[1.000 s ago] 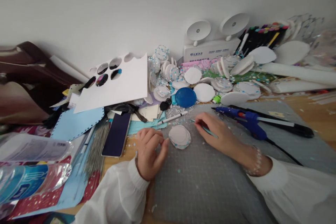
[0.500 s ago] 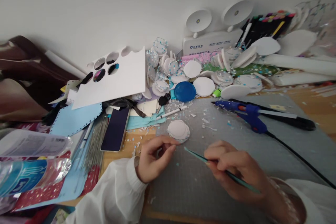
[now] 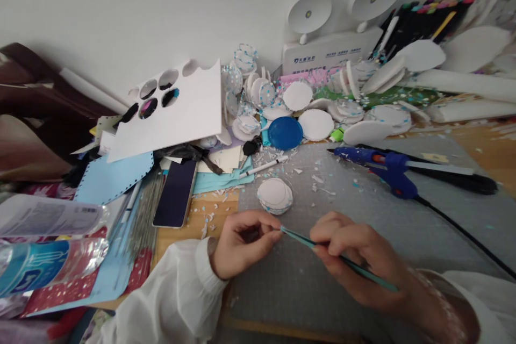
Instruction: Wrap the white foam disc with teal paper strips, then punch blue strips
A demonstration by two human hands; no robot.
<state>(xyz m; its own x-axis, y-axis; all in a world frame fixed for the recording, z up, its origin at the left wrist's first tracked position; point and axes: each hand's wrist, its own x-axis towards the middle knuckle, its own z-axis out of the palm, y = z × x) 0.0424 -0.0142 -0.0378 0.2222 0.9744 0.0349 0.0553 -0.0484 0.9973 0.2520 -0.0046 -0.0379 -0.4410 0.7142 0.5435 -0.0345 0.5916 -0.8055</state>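
A thin teal tool [image 3: 297, 237] is pinched between the thumb and fingers of the right hand [image 3: 358, 255]. Its tip is pointed at the left hand [image 3: 244, 250], right by the fingertips. There, thumb and finger are brought close together, but whether anything tiny is pinched cannot be told. A small pile of white rounds [image 3: 275, 195] is seen just past the left fingertips, flat on the gray mat [image 3: 278, 301]. A blue glue gun [image 3: 389, 166] is seen beyond the right hand. A dark phone [image 3: 174, 193] is set left of the left hand.
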